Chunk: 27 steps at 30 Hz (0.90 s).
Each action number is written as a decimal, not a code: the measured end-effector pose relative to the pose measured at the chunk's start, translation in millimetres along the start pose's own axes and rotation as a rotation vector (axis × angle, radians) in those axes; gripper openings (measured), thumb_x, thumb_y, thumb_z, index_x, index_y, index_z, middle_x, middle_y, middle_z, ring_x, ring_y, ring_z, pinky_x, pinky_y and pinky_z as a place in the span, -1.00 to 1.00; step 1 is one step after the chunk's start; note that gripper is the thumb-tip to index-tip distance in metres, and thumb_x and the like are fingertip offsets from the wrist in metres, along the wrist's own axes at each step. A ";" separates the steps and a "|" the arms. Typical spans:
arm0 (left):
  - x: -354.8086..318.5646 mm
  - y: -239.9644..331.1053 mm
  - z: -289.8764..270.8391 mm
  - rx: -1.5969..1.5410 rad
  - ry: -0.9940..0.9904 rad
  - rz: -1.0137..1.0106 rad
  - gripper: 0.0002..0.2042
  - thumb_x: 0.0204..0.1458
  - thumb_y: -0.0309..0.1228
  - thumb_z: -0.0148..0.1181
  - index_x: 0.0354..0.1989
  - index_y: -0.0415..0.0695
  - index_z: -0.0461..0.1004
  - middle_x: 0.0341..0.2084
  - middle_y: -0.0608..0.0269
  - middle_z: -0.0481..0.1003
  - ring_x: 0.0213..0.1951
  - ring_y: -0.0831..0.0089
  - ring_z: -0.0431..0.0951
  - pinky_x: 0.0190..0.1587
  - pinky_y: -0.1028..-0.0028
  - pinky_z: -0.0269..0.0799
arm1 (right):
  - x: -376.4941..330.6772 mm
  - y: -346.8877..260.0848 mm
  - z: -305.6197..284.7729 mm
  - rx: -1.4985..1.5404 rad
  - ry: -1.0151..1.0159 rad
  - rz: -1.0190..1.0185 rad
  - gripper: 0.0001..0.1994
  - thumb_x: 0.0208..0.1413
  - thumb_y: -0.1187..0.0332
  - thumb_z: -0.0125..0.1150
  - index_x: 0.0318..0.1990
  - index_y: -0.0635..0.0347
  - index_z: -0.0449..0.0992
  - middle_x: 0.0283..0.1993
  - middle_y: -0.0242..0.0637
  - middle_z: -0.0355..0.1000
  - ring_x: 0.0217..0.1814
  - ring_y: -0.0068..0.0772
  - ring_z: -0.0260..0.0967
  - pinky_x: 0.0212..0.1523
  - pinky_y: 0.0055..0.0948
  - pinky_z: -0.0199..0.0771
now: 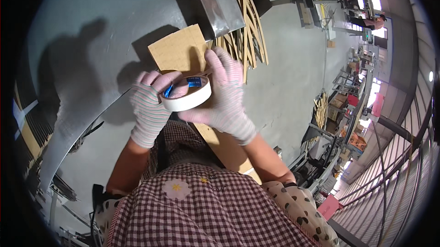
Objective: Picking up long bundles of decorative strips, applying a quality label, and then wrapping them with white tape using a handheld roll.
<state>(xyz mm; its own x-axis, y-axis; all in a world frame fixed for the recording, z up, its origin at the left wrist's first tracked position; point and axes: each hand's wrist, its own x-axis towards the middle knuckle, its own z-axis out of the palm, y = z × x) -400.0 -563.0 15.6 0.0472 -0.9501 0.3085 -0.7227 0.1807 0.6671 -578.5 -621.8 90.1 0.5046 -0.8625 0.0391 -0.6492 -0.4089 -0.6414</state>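
Note:
A roll of white tape [189, 101] with a blue-lined core is held in front of my apron. My left hand [149, 102], in a striped knit glove with pink fingertips, grips its left side, and some fingers reach into the core. Gloved the same way, my right hand [228, 98] curves around the right side with thumb and fingers spread. Its thumb lies just below the roll; whether it touches is hard to tell. Just beyond both hands is a brown cardboard piece [178, 47], partly over the edge of the grey metal table [123, 13].
A metal beam [215, 4] lies on the table's right part. Thin wooden strips [250, 27] are heaped beside it. Below my hands, a long brown board [224, 148] stands near my apron. Boxes [338, 102] and machinery line the right side, and another person [373, 22] is far off.

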 end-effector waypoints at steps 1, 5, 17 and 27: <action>11.3 5.6 -6.7 0.025 0.082 0.099 -0.74 -0.15 -0.23 0.41 -0.29 0.01 0.56 -0.36 0.37 0.52 -0.23 0.27 0.52 -0.02 0.23 0.45 | 4.5 -6.9 -20.5 -0.014 0.113 -0.197 -0.22 -0.13 -0.03 0.47 0.23 0.16 0.35 0.15 0.02 0.35 0.23 0.07 0.28 0.25 0.05 0.15; 31.6 1.3 4.1 -0.129 0.103 0.311 -0.65 -0.25 -0.12 0.38 -0.28 0.04 0.53 -0.23 0.38 0.46 -0.02 0.27 0.40 0.11 0.12 0.34 | 14.5 -13.2 -37.5 0.186 -0.363 -0.359 -0.65 0.16 0.11 0.30 -0.04 0.15 0.61 -0.44 -0.38 0.55 -0.42 -0.33 0.53 -0.21 -0.31 0.54; -48.5 -34.8 42.6 -0.322 0.241 -0.065 -0.75 -0.04 -0.42 0.28 -0.15 -0.12 0.48 -0.24 0.15 0.48 -0.10 0.18 0.46 0.07 0.13 0.36 | 30.2 137.0 -2.5 0.370 -0.422 0.221 -0.81 0.10 0.53 0.31 -0.11 0.23 0.62 -0.35 -0.33 0.60 -0.35 -0.44 0.55 -0.22 -0.51 0.57; -11.3 -59.0 170.6 -2.000 -0.238 -0.810 -0.61 0.27 -0.25 -0.02 0.17 -0.20 0.40 0.08 0.08 0.48 0.06 0.24 0.50 0.08 0.27 0.44 | 25.9 103.8 1.5 0.163 -0.222 0.352 -0.62 0.13 0.39 0.30 0.07 0.39 0.48 -0.07 -0.17 0.54 -0.12 -0.30 0.49 -0.04 -0.35 0.49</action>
<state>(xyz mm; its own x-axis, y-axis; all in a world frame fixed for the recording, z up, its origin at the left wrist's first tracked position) -475.6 -606.4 -143.0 -0.2885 -0.9122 -0.2908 0.8968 -0.3639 0.2516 -632.0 -686.1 23.3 0.3905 -0.8484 -0.3573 -0.7138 -0.0340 -0.6995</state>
